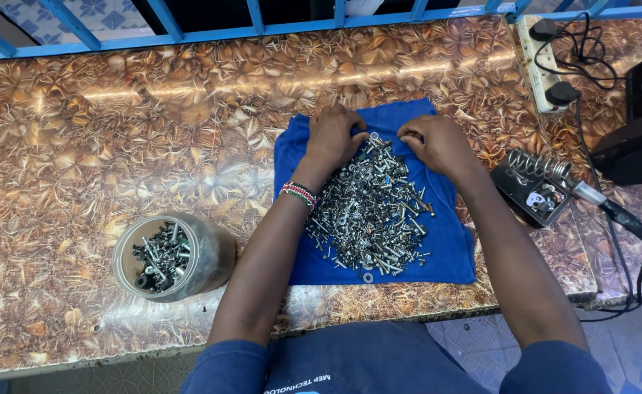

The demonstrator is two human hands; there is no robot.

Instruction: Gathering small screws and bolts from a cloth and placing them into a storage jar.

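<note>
Screw pile lies mid-cloth, long axis running from the far edge toward the person; both hands sit at its far end, left hand fingers curled into the pile, right hand fingertips pinched, contents indiscernible, jar well left.

Repair wkshp: soldering iron, screws.

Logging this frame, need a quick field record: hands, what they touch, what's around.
left hand: on far edge of screw pile, fingers curled
right hand: at pile's far edge, fingers curled
pile: on blue cloth
jar: left of cloth, holds screws
soldering iron: right, in stand
power strip: far right
</note>
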